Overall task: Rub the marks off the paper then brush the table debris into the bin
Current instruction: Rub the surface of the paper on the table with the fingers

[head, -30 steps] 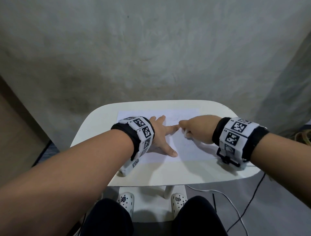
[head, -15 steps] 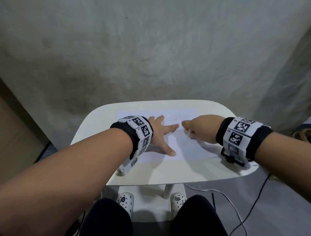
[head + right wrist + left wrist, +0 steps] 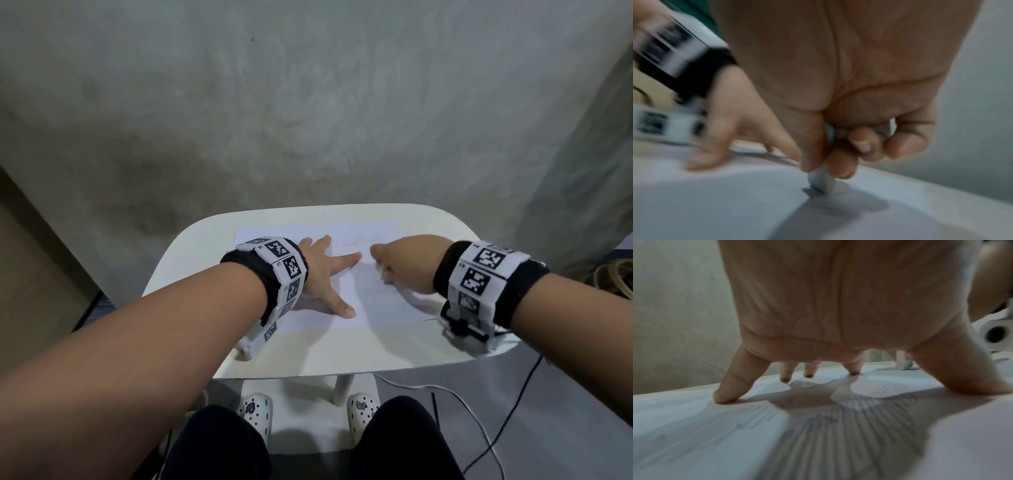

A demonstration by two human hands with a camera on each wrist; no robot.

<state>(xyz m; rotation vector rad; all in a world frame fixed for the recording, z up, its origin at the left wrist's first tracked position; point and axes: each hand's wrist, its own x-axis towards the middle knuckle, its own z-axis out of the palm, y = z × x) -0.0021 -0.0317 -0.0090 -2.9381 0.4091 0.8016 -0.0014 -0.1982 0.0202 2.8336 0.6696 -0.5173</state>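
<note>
A white sheet of paper (image 3: 363, 298) with faint pencil marks (image 3: 863, 423) lies on the small white table (image 3: 308, 356). My left hand (image 3: 325, 274) is spread flat on the paper's left half, its fingertips (image 3: 725, 397) pressing down. To the right of it, my right hand (image 3: 400, 263) is curled, pinching a grey-white eraser (image 3: 821, 181) between thumb and fingers. The eraser's lower end touches the paper. In the head view the eraser is hidden under the hand. The right wrist view is blurred by motion. No bin is in view.
A grey fabric backdrop (image 3: 308, 120) hangs close behind the table. Cables (image 3: 489, 445) trail on the floor at the right. My knees and white clogs (image 3: 255, 409) are under the table's near edge. A coiled object (image 3: 616, 277) lies at the far right.
My right hand with the eraser has slid right and slightly back along the paper, away from the left index finger. The left hand has stayed pressed in place.
</note>
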